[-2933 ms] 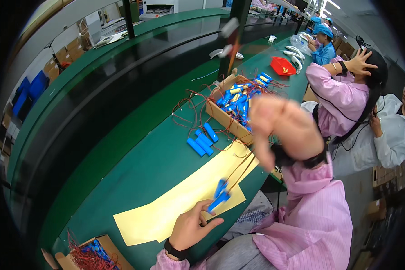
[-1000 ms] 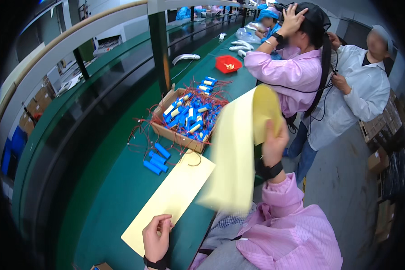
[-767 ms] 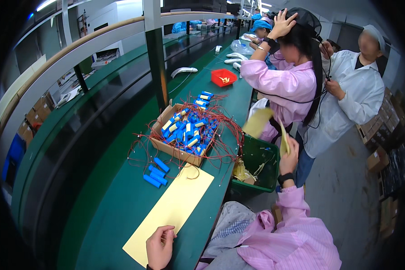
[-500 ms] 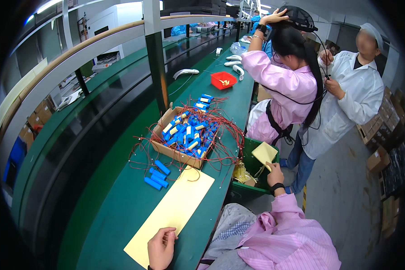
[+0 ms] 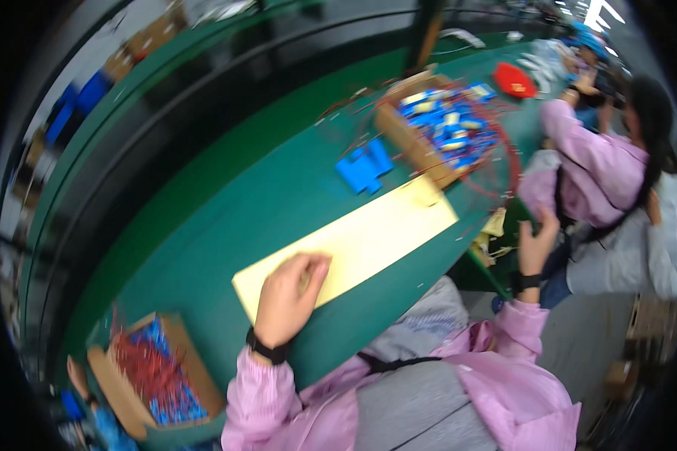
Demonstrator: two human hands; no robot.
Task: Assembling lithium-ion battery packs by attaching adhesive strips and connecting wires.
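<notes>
Yellow sheet [image 5: 384, 233] lies flat on the tabletop [image 5: 195, 248]; your left hand [image 5: 287, 295] is over its left end, fingers curled, probably to steady it, any grip not discernible. Blue cylinders [image 5: 365, 167] sit alongside. Your right hand [image 5: 538, 244], fingers parted, empty, hangs by the green bin [image 5: 490, 274].

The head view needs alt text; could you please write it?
A person's left hand is over a yellow sheet on a green table; the open right hand is by a green bin. Cardboard boxes of blue parts and red wires sit at upper right and lower left.
</notes>
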